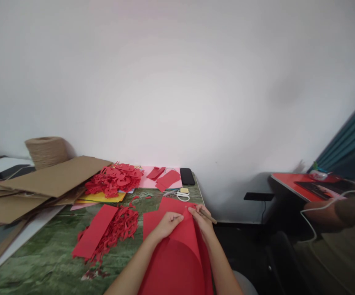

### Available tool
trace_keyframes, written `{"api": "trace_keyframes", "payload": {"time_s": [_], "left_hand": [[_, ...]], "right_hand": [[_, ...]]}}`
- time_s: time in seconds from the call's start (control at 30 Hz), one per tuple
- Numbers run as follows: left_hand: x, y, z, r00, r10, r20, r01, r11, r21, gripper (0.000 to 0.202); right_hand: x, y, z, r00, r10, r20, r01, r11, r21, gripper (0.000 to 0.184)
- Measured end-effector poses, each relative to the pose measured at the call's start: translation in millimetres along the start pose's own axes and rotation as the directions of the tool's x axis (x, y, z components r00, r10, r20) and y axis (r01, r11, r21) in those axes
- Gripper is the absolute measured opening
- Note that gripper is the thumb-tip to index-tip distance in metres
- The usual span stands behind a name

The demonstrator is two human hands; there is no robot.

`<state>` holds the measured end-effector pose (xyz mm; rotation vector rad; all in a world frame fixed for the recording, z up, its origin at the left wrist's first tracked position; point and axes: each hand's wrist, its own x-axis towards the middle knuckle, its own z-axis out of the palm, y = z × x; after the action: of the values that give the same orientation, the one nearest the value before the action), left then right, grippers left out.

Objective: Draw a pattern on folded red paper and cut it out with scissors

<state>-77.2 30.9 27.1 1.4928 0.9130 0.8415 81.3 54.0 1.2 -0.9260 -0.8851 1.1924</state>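
Note:
A large red paper sheet (177, 254) curls up from the green table (51, 254) toward me. My left hand (168, 223) rests on its far part with the fingers curled in, pressing the paper down. My right hand (200, 217) is closed around a wooden pencil (210, 217), its tip near the sheet's top edge. Both forearms run along the sheet.
Red paper cut-outs (116, 178) and red scraps (119, 225) lie to the left, with a red strip (94, 235). Cardboard sheets (48, 178), a twine spool (46, 151), a black phone (187, 176) and white scissors (182, 194) lie further back. Another person's arm (340, 213) reaches over a red side table (291, 182) at the right.

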Motion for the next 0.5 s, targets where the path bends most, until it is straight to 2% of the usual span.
{"api": "trace_keyframes", "payload": {"time_s": [0.23, 0.5], "left_hand": [[-0.9, 1.5, -0.7, 1.0, 0.001, 0.031, -0.002, 1.0, 0.014, 0.045], [-2.6, 2.3, -2.1, 0.998, -0.007, 0.056, 0.008, 1.0, -0.007, 0.04]], "right_hand": [[-2.2, -5.6, 4.4, 0.999, 0.006, 0.039, -0.008, 0.999, 0.047, 0.036], [-2.7, -5.5, 5.8, 0.999, 0.019, 0.027, -0.021, 0.997, 0.07, 0.034]]}}
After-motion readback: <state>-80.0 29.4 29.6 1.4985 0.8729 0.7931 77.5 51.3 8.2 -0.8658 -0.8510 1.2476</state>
